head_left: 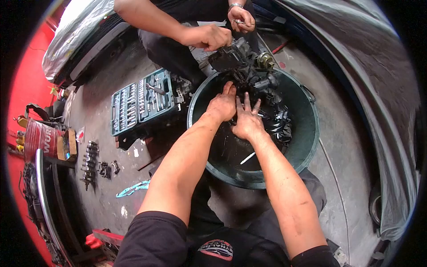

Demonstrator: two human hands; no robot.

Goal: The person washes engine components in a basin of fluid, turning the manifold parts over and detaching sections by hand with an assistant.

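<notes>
A round dark-green tub (314, 129) stands between my knees, with blackened, wet-looking metal parts (281, 124) in its right side. My left hand (222, 106) reaches over the tub's middle, its visible fingers stretched forward at the dark parts; what lies under the fingertips is hidden. Close beside it, my right hand (249, 122) lies palm down with fingers spread, touching dark material whose kind I cannot make out. Just below that hand a thin white stick-like piece (247, 158) rests in the tub. A dark mechanical assembly (238, 55) with a brass-coloured round end (265, 60) sits at the far rim.
Across the tub a co-worker's hand (207, 37) touches the assembly; their other hand (241, 20) holds a small metal piece. An open socket set (142, 101) stands left of the tub. A crankshaft (89, 164) and a blue strip (132, 188) lie on the floor. A cable (334, 173) runs along the right.
</notes>
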